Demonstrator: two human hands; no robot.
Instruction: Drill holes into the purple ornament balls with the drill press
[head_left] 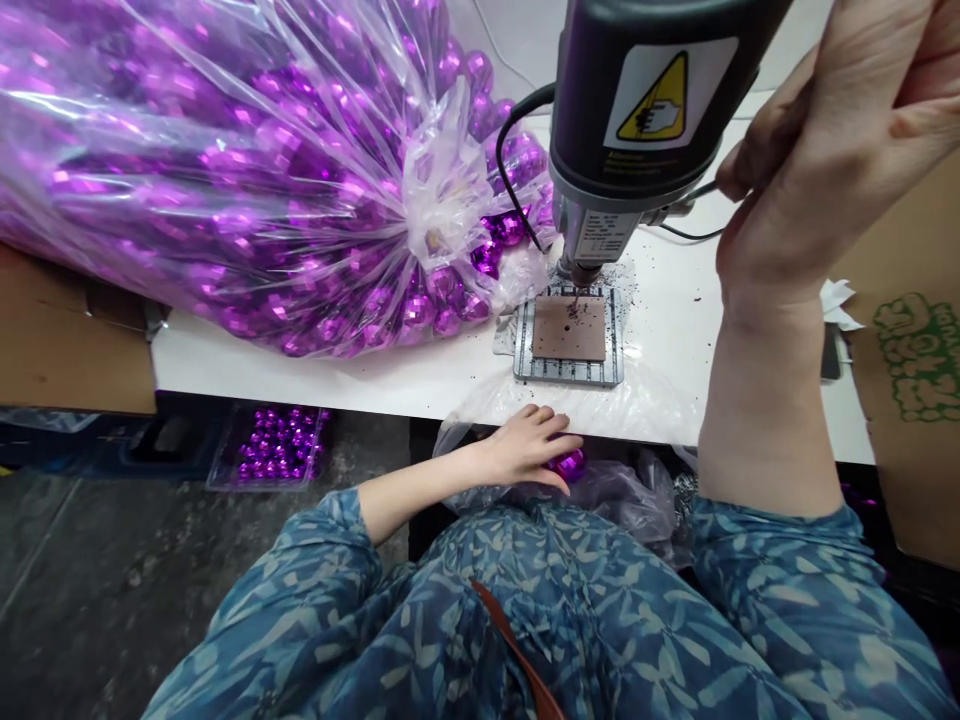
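Note:
In the head view, my left hand (531, 447) is closed around a shiny purple faceted ball (568, 464), low at the table's front edge. My right hand (817, 170) is raised at the right, its fingers wrapped round the feed lever (703, 190) of a small black drill press (645, 110). Below the drill's chuck (585, 270), a brown board (559, 335) with a hole in it lies on the slotted metal base (570, 374). Dark shavings cling around the bit and board. The far end of the lever is hidden by my right hand.
A big clear bag (300, 190) full of purple balls fills the table's left side. Lower left, a clear tub (274, 450) holds small purple balls. Cardboard boxes (67, 340) flank the white table (337, 378). Crumpled plastic (630, 490) hangs below its front edge.

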